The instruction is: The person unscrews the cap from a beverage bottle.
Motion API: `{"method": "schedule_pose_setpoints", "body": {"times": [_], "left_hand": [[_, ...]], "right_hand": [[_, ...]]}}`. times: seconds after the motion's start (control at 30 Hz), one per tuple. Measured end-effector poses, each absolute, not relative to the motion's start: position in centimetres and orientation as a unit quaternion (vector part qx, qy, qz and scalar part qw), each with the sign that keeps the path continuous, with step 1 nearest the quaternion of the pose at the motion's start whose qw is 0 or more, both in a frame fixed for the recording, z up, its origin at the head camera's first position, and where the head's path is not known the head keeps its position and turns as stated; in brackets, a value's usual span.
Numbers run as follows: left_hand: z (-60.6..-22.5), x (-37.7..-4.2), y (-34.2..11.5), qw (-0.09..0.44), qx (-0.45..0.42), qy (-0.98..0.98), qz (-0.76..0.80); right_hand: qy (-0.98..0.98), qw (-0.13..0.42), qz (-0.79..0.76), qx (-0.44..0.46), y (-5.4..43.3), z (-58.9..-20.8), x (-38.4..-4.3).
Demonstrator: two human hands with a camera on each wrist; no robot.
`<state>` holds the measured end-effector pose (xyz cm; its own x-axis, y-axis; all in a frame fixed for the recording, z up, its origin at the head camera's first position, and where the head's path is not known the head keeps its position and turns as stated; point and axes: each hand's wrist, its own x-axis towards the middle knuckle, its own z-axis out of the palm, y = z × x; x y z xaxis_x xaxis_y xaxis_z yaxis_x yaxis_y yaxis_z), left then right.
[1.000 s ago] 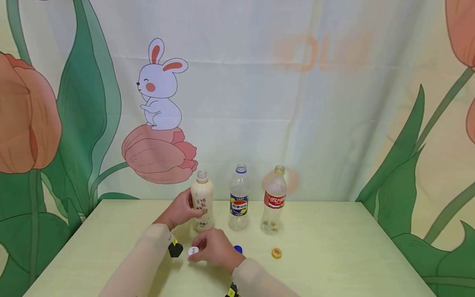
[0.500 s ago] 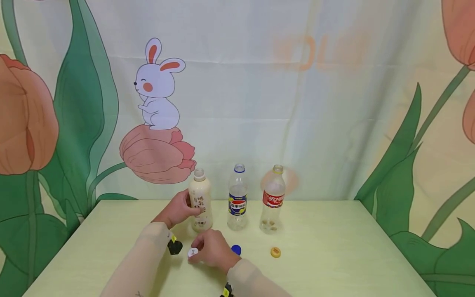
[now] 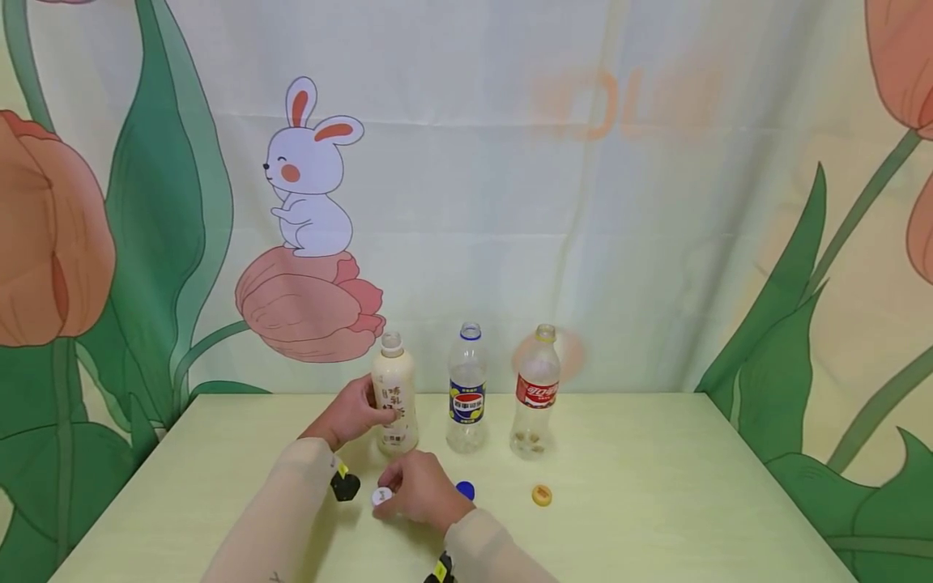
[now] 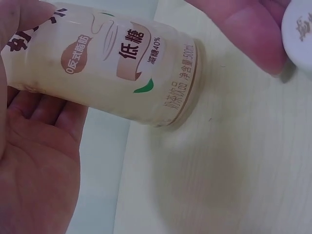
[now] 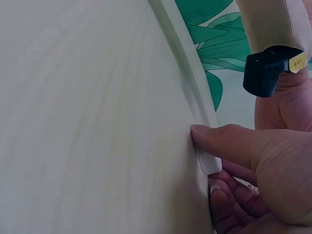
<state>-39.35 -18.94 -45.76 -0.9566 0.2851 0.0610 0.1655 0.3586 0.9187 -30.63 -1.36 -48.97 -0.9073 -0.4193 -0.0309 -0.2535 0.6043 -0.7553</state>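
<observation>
A cream-coloured milk tea bottle (image 3: 394, 385), its neck uncapped, stands upright at the left of the bottle row. My left hand (image 3: 357, 413) grips its side, thumb across the front; the left wrist view shows the label (image 4: 129, 48) between thumb and palm. In front of it, my right hand (image 3: 423, 490) pinches a white bottle cap (image 3: 381, 496) between thumb and fingers, low at the tabletop. Seen from the right wrist, the cap (image 5: 210, 163) is edge-on under the thumb, partly hidden by it.
Two clear uncapped bottles, a Pepsi bottle (image 3: 466, 397) and a Coca-Cola bottle (image 3: 537, 393), stand to the right. A blue cap (image 3: 465, 491) lies beside my right hand, and a yellow cap (image 3: 542, 495) farther right. A printed curtain (image 3: 466, 178) hangs behind the table (image 3: 656, 486).
The head view has shifted slightly. Since half a second ago, my right fingertips and the white cap have moved a touch to the right; my left hand keeps its grip on the bottle.
</observation>
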Motion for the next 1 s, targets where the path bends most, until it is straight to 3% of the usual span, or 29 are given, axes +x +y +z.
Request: {"method": "schedule_pose_setpoints", "body": {"times": [0.63,0.87,1.0], "left_hand": [[-46.5,-39.0,-19.3,0.070,0.154,0.822,0.544],[-47.7,-38.2,-20.6,0.081,0.155,0.820,0.544],[-47.0,-37.6,-21.8,0.085,0.144,0.835,0.524]], "right_hand": [[0.885,0.109,-0.413,-0.187,-1.6,-48.7,-30.8],[0.864,0.137,-0.441,-0.202,-0.1,-47.6,-30.5],[0.852,0.107,-0.460,-0.224,1.7,-45.8,-29.8]]}}
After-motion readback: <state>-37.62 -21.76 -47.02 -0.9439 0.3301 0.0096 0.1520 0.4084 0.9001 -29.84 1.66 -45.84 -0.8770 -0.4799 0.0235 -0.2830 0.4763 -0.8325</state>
